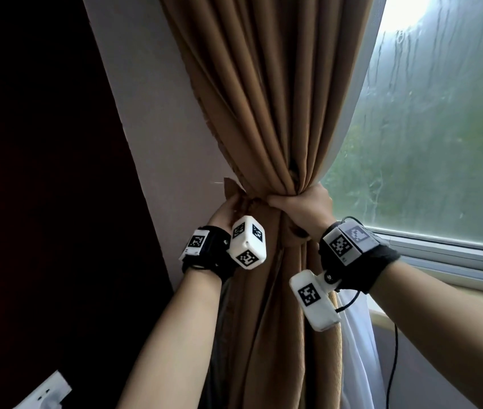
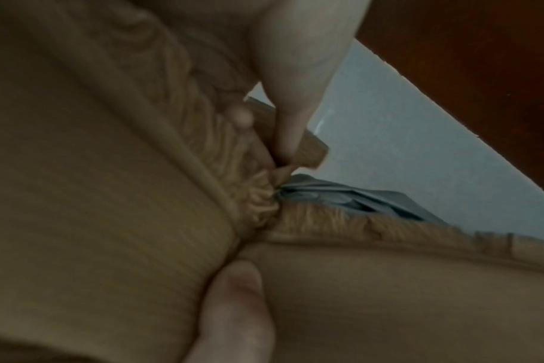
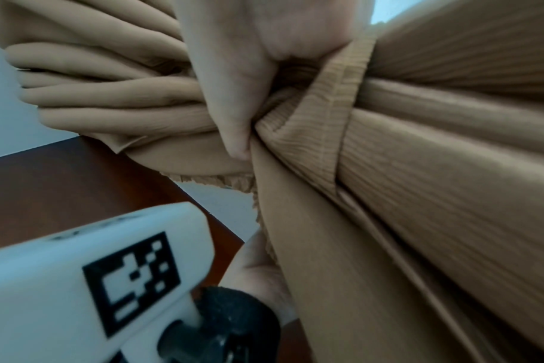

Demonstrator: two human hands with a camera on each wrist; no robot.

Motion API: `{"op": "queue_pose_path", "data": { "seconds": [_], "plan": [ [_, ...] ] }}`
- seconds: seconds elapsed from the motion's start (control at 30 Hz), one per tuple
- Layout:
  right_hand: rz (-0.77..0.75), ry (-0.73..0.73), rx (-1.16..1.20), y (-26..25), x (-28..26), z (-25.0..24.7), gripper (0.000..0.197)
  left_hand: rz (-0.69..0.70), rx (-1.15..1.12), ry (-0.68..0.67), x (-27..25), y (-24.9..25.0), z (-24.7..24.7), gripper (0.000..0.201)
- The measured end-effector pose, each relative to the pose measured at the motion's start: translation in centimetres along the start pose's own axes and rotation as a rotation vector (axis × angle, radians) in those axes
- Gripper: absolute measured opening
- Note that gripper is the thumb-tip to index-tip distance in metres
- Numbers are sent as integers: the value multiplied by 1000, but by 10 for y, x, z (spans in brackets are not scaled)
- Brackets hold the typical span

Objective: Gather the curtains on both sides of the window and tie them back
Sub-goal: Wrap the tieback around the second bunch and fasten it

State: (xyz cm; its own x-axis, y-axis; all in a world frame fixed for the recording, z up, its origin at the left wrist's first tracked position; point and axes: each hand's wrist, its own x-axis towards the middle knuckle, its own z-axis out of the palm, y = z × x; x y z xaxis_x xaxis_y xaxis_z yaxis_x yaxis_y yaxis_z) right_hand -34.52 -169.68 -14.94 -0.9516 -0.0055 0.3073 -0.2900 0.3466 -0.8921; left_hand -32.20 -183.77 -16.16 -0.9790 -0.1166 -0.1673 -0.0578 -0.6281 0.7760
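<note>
A brown curtain point(image 1: 263, 98) hangs left of the window, bunched to a narrow waist. My right hand point(image 1: 302, 205) grips that waist from the window side, fingers wrapped round the folds point(image 3: 115, 98) and the tie-back band point(image 3: 336, 118). My left hand point(image 1: 228, 211) pinches the brown end of the tie-back point(image 1: 231, 188) against the wall side of the bundle. In the left wrist view my left fingers point(image 2: 292, 118) squeeze the tie-back end point(image 2: 311, 152) beside the gathered fabric point(image 2: 261, 199), the thumb point(image 2: 236, 307) pressing the cloth below.
Rain-streaked window glass point(image 1: 429, 128) and its sill point(image 1: 452, 261) lie to the right. A white sheer curtain point(image 1: 358, 349) hangs behind the brown one. A pale wall point(image 1: 151, 137) and a dark wooden panel point(image 1: 42, 172) stand left. A white socket point(image 1: 48, 391) sits low left.
</note>
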Motion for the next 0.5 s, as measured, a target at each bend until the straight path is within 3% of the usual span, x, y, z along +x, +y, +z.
{"op": "queue_pose_path", "data": {
  "seconds": [0.1,0.27,0.33,0.4,0.43,0.5],
  "plan": [
    [4,13,3,1,1,-1,58,53,32,113,12,-4,-12,25],
    [10,23,17,1,4,2,58,200,77,337,4,-4,-32,29],
    [13,19,25,1,5,3,60,356,-19,336,6,-1,-46,30],
    [18,25,34,2,6,2,62,487,-37,344,7,5,-58,13],
    [20,27,41,3,7,1,63,542,19,351,5,8,-63,9],
    [22,26,52,4,8,1,65,685,286,368,4,16,-73,22]
  ]
}}
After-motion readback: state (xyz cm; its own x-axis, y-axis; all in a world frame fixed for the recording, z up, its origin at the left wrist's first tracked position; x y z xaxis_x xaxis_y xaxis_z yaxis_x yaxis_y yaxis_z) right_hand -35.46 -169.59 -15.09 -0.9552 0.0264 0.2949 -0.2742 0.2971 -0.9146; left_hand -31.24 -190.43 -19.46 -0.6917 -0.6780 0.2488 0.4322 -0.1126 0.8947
